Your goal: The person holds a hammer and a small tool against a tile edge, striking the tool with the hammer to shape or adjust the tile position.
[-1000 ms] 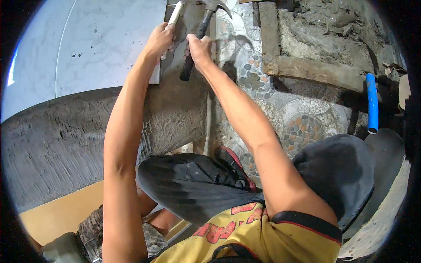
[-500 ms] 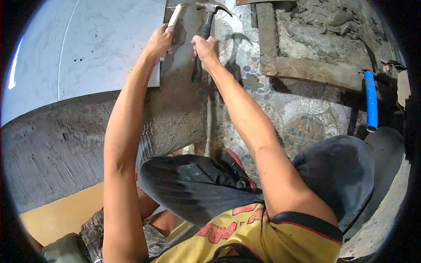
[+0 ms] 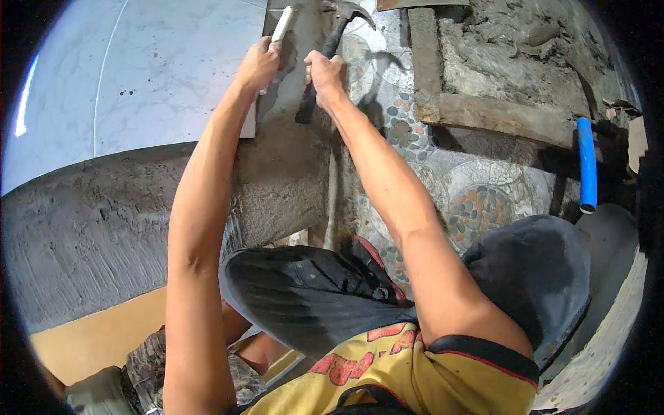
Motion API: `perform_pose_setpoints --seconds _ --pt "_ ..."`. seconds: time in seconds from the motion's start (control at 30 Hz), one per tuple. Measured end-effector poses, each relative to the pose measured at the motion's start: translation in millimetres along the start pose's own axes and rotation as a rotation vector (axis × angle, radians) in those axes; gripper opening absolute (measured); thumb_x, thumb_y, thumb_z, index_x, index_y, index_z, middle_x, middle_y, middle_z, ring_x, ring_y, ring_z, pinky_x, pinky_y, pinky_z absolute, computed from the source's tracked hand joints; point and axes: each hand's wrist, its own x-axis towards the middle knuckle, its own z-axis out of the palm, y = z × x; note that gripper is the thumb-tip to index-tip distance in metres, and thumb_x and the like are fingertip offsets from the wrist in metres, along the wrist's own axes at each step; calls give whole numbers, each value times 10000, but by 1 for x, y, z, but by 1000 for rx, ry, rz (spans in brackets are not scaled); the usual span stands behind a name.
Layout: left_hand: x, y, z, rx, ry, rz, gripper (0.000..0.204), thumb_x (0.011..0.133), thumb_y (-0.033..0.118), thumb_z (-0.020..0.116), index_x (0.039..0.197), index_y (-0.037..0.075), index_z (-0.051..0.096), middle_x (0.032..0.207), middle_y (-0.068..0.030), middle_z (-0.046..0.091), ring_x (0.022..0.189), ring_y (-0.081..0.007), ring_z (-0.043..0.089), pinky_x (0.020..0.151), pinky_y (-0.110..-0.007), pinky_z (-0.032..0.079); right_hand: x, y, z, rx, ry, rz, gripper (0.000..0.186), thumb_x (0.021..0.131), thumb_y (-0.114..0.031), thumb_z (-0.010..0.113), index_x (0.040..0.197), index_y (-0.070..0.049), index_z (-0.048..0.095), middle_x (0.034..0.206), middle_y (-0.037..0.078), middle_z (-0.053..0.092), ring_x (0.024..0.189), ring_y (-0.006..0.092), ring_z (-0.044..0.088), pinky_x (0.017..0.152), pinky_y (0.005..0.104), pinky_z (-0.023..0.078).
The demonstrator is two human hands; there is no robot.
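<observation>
My right hand [image 3: 326, 77] is wrapped around the black handle of a claw hammer [image 3: 335, 40]. The hammer's dark metal head is at the top of the view, its curved claw toward the right, and the handle's end sticks out below my fist. To the left, my left hand [image 3: 260, 63] is closed on a pale, stick-like piece [image 3: 283, 25] whose upper end juts out above my fingers; its exact kind cannot be told. That hand is over the edge of large, light marbled tiles [image 3: 176, 72], beside rough grey cement [image 3: 280, 149].
A rough wooden frame [image 3: 501, 114] holds wet mortar [image 3: 532, 41] at upper right. Near it stands a blue pipe [image 3: 586, 166]. Pebble-patterned floor tiles [image 3: 481, 207] lie beneath my right arm. Another person's patterned clothing [image 3: 145, 363] shows at lower left.
My left hand and the pale piece have shifted slightly right. The hammer has tilted, its head moving a little right and its handle end left. Both grips stay the same.
</observation>
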Motion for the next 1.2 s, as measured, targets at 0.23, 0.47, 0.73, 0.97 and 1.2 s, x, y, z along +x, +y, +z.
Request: perform_pose_setpoints --seconds 0.23,0.47,0.73,0.97,1.2 --pt "-3 3 1 -46 27 8 424 1034 304 423 1263 -33 543 700 -20 519 545 -125 493 513 -305 425 17 24 4 -185 41 -51 202 729 -175 641 691 1 548 642 87 561 545 216 550 495 381 446" --pt "-8 2 -6 -206 12 -35 415 1030 315 450 1240 -24 565 711 -11 516 563 -111 480 518 -291 407 25 27 2 -384 -23 -43 384 719 -245 638 826 123 612 765 209 647 746 286 640 678 423 507" --pt "-15 11 -14 -329 6 -82 371 1024 305 452 1196 2 579 731 8 502 588 -98 475 532 -270 399 6 0 -11 -358 -121 -60 231 728 -168 635 618 9 534 601 127 596 441 194 553 430 370 442" --pt "-21 30 -19 -145 -68 -147 356 1025 285 443 1226 18 567 723 9 503 568 -104 490 500 -279 411 -7 -21 -23 -148 -68 32 207 766 -140 635 675 -10 502 542 62 507 411 171 518 367 341 448" --pt "-21 12 -19 -38 -84 -24 418 1032 305 425 1260 -26 540 705 -31 509 554 -144 500 540 -312 470 -9 -26 -18 -58 -56 44 141 794 -112 606 775 7 533 578 37 499 422 131 478 376 318 422"
